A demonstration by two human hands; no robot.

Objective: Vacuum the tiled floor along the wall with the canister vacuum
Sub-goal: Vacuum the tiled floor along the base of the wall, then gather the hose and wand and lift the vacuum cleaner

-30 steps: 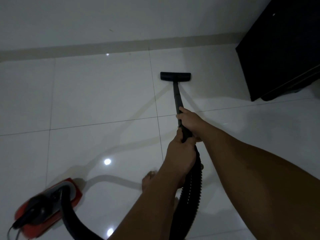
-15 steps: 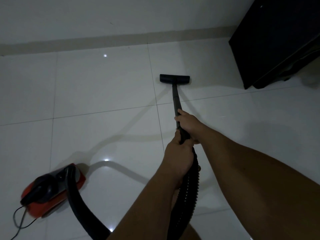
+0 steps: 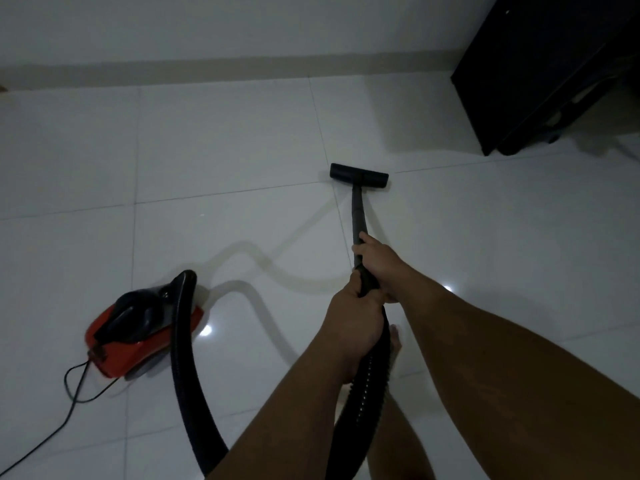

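Observation:
A black floor nozzle point(image 3: 359, 174) lies flat on the white tiled floor point(image 3: 225, 147), about one tile away from the wall's beige skirting point(image 3: 207, 69). Its dark wand point(image 3: 356, 216) slants back to me. My right hand point(image 3: 377, 258) grips the wand higher up, and my left hand point(image 3: 353, 317) is shut on the handle just behind it, where the ribbed black hose point(image 3: 367, 393) begins. The hose loops low and rises to the red and black canister point(image 3: 138, 327) on the floor at the left.
A black cabinet point(image 3: 540, 71) stands at the right against the wall. The canister's power cord point(image 3: 69, 403) trails off to the lower left. My bare foot point(image 3: 396, 341) and leg show beneath my arms.
The nozzle has been pulled back from the wall towards me. The canister has rolled forward and to the right, nearer my feet, and the view has tilted down.

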